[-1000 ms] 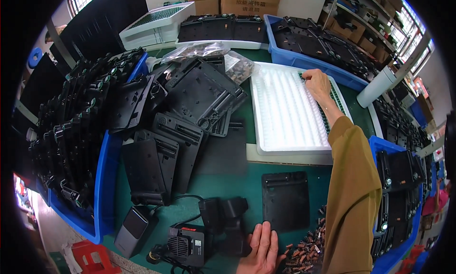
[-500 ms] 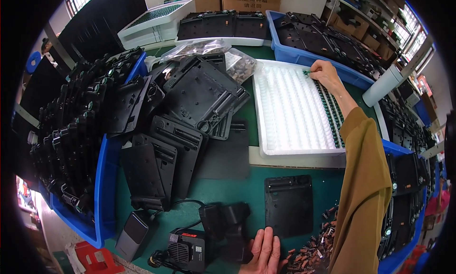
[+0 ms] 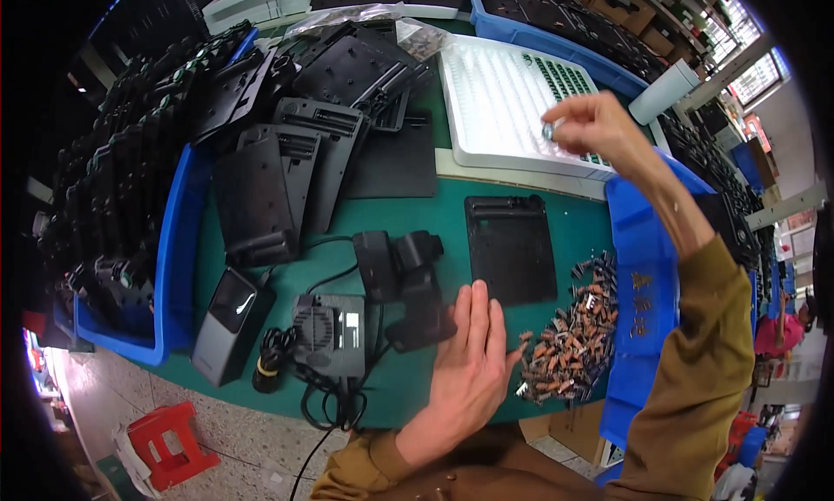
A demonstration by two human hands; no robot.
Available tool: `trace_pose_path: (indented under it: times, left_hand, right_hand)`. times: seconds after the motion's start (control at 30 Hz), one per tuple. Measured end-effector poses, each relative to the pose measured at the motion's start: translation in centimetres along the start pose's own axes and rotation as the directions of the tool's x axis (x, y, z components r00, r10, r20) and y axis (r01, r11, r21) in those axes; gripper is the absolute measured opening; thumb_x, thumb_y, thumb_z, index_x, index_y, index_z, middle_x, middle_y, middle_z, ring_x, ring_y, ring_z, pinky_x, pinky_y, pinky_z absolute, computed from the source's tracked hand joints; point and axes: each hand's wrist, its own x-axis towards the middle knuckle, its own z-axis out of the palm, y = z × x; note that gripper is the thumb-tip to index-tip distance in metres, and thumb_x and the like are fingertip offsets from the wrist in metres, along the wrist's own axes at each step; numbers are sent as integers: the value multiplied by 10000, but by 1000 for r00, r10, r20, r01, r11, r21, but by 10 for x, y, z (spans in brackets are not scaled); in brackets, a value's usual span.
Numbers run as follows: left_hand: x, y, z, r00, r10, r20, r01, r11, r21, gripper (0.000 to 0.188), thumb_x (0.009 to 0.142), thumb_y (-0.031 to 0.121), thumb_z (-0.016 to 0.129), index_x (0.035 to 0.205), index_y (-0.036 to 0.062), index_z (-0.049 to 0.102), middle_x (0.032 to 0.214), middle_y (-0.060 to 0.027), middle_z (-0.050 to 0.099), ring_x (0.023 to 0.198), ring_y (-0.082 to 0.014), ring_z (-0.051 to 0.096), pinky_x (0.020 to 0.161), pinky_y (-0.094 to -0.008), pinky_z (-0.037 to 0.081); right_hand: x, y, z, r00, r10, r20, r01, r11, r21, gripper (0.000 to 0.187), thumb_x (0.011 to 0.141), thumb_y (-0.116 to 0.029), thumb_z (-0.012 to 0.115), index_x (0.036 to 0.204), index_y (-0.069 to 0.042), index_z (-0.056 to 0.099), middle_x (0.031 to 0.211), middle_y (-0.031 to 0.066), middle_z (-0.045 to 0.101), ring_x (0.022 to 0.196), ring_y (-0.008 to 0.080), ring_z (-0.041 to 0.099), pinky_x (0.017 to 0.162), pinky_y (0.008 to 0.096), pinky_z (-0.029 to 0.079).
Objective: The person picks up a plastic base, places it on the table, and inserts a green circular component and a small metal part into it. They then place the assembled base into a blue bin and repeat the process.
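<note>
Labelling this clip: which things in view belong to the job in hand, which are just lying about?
Job, judging by the hands:
small shiny part, in right hand
black panel, left hand at its near edge
white tray
loose copper-coloured parts, probably

Apparently lying about:
grey box-shaped device
red stool
white cylinder

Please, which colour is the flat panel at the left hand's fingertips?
The flat panel is black; it shows best in the head view.

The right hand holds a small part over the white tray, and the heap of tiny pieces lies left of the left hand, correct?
No: the head view shows the heap right of the left hand. The right hand holds a small part over the white tray.
</note>
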Motion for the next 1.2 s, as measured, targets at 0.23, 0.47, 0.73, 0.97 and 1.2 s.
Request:
trace_pose_path:
  times: [0.23,0.47,0.73,0.97,1.2]
  left_hand:
    - [-6,4,2,999,31,-37,-30,999,41,678,813,236,721,1312,-128,442,1460,-309,323,1368,-440,323,1049,-529,387]
    - [-7,2,3,996,56,-67,-52,997,59,676,810,230,723,1309,-130,443,1459,-306,328,1361,-438,335,1060,-520,375]
    - [-5,3,3,997,45,-56,-41,997,65,676,804,226,729,1309,-127,451,1454,-302,338,1356,-437,342,1059,-513,382]
    - [-5,2,2,998,39,-55,-36,998,59,678,794,218,737,1304,-127,456,1444,-310,344,1346,-441,355,1061,-517,383]
    - [-4,4,1,998,40,-41,-38,998,40,674,788,205,741,1301,-127,456,1441,-315,346,1345,-443,357,1058,-513,390]
  right_hand:
    - [-58,18,49,988,147,-50,-136,973,186,178,795,0,660,972,24,666,736,43,654,622,80,588,560,202,469]
    - [-56,34,58,980,150,-132,-140,987,80,189,771,-27,686,958,1,685,757,62,664,689,123,618,628,249,493]
    - [-62,34,62,971,126,-205,-149,984,-98,191,751,-90,728,912,6,694,780,83,684,759,154,648,700,292,509]
    - [-62,27,62,985,21,-170,-76,944,-322,198,738,-73,698,919,9,697,762,116,681,749,219,662,684,339,516]
    - [-63,24,66,972,-1,-235,-94,915,-392,226,716,-130,702,909,-11,714,808,134,697,788,266,680,710,376,525]
